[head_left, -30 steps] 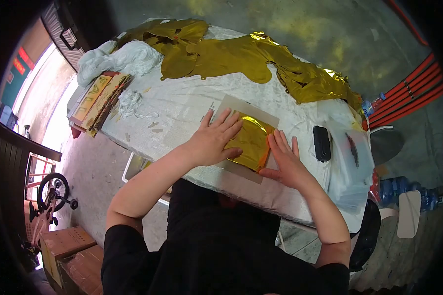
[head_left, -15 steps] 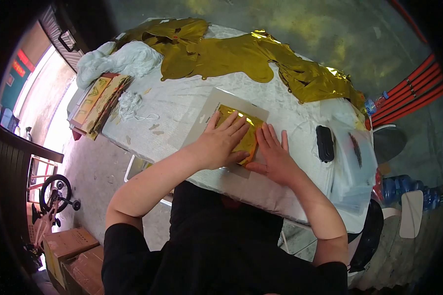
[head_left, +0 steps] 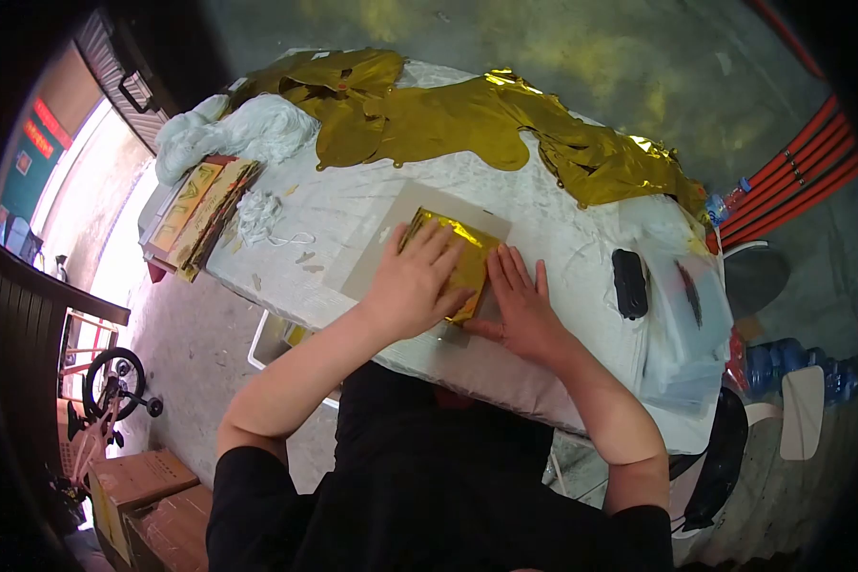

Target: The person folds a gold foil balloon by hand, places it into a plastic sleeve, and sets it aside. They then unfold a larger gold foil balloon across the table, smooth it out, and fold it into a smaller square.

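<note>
A folded piece of shiny gold foil lies on a clear plastic bag with a pale backing, near the front of the table. My left hand presses flat over the foil's left part, fingers stretched out. Along the right edge of the foil rests my right hand, its fingers straight and the thumb pointing left toward the foil. Part of the foil is hidden under my left hand. Behind them, unfolded gold foil balloons sprawl across the far side of the table.
White string is heaped at the left, beside a stack of printed packets. At the right are a black case and a pile of clear plastic bags. Cardboard boxes stand on the floor at lower left.
My left hand has slid slightly left and down over the gold foil. The right hand has shifted a little left, still at the foil's edge. The camera view has moved slightly.
</note>
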Demonstrator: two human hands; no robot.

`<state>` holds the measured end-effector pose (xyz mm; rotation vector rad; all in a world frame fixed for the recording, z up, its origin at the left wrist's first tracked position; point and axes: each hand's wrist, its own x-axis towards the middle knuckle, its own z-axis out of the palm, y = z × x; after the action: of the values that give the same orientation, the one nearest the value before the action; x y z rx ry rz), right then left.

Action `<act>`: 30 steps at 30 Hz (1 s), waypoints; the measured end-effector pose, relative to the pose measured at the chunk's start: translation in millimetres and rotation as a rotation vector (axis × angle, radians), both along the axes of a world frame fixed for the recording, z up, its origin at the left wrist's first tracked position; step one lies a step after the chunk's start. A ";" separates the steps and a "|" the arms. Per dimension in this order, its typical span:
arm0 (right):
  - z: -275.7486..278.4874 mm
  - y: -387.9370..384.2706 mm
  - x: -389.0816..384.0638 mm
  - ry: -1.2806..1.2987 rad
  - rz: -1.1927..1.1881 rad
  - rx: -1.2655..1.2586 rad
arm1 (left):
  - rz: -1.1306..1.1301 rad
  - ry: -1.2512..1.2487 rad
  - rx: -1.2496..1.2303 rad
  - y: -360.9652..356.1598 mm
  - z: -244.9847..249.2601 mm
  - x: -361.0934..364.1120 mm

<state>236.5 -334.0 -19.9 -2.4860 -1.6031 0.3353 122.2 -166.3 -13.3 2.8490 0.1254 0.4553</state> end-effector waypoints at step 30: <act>10.2 -2.8 3.8 -0.088 0.227 0.454 | -0.229 -0.134 0.018 -47.1 0.4 -54.5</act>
<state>240.3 -336.7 -9.7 -2.0111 -1.7637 -0.1067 67.8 -213.5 -13.0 2.7939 -0.2284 0.5972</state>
